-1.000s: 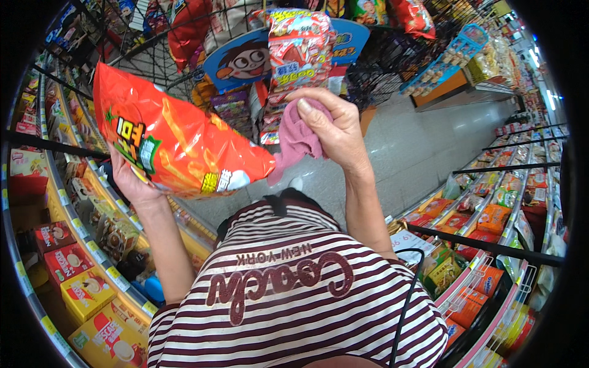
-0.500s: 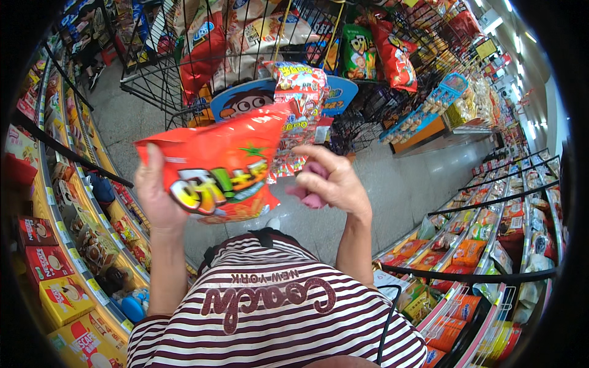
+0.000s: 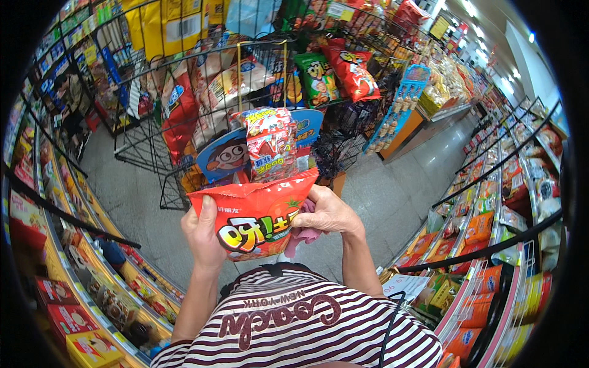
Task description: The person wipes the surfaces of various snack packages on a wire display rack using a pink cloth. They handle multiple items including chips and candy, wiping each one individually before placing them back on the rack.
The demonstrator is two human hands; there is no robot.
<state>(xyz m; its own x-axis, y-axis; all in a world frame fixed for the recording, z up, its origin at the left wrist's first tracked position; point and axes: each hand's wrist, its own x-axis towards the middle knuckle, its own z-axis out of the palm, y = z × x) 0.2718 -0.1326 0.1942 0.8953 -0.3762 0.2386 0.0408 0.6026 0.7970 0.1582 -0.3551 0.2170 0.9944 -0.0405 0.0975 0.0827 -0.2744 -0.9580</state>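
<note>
A puffed red snack bag [image 3: 254,211] is held upright in front of my body. My left hand [image 3: 205,236] grips its left side, thumb on the front. On the right side, my right hand [image 3: 331,214] pinches the bag with its thumb over the front. A pink cloth [image 3: 302,236] is bunched in that same hand and hangs below the palm. Just beyond the bag, a hanging strip of red and white candy packets [image 3: 270,144] hangs on a black wire rack [image 3: 147,147].
On the rack are a green snack bag [image 3: 317,80] and another red snack bag [image 3: 354,72]. A blue cartoon sign [image 3: 224,153] sits behind the candy strip. Shelves of boxes [image 3: 70,322] line the left, and sloped shelves of packets [image 3: 481,227] the right. Grey floor tiles [image 3: 399,184] run between.
My right hand has come to the bag and taken hold of its right side, keeping the cloth. The bag has moved right and lower in the view, which has tilted up toward the rack.
</note>
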